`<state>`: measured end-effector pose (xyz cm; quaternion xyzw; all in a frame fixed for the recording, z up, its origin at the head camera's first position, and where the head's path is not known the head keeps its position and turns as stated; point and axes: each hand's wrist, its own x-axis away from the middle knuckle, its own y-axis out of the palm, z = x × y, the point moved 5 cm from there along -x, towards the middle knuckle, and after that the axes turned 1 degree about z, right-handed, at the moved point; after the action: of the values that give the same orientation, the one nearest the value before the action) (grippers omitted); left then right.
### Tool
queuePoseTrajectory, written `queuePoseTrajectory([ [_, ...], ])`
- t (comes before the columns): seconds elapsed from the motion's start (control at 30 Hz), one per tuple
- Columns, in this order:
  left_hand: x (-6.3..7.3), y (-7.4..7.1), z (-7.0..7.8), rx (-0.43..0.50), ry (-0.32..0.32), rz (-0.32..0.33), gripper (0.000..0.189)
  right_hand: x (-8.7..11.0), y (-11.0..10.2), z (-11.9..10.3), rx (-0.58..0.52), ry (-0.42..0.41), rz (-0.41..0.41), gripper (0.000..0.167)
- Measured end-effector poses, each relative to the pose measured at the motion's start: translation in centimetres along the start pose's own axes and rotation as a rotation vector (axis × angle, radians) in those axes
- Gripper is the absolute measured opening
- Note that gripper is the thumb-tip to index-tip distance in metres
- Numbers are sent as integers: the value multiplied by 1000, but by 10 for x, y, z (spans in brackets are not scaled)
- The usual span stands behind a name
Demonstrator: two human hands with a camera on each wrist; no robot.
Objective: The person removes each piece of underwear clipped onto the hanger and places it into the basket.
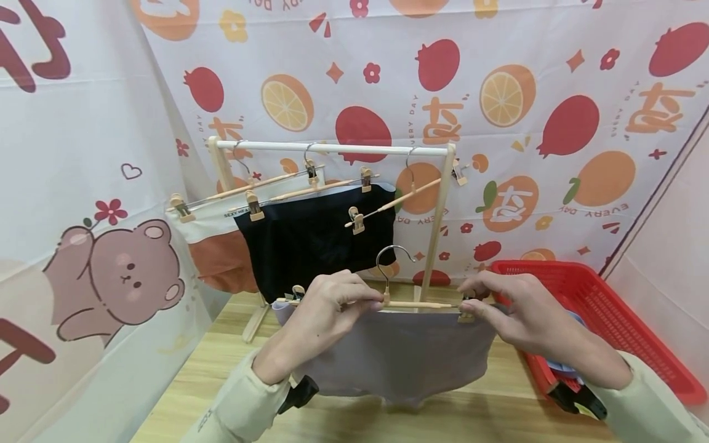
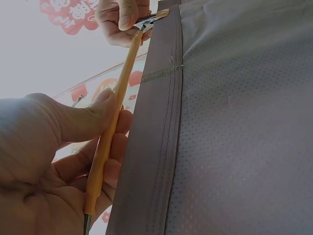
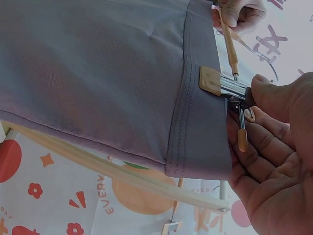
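1 grey garment (image 1: 404, 357) hangs beneath left hand (image 1: 336, 307) gripping the hanger (image 1: 421, 304), right hand (image 1: 517, 307) pinching its clip (image 3: 210, 81).

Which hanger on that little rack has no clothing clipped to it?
The rightmost hanger on the rail: its clips are bare, while a black garment and a white-and-orange garment hang from the other two.

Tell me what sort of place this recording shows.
Probably a small staged indoor corner for handling clothes: a fruit-printed curtain as backdrop, a wood-grain table, and a small garment rack standing on it.
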<state>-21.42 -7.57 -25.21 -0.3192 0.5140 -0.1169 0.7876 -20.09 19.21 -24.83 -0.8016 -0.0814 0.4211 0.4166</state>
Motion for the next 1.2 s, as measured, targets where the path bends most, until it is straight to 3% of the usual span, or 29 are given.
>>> queuePoseTrajectory([
  [0.67,-1,1,5,13,-10,-17,6,4,-3,-1,-11,-34,29,34],
  [1.2,-1,4,6,22,-6,-22,7,6,-5,1,2,-7,15,32],
])
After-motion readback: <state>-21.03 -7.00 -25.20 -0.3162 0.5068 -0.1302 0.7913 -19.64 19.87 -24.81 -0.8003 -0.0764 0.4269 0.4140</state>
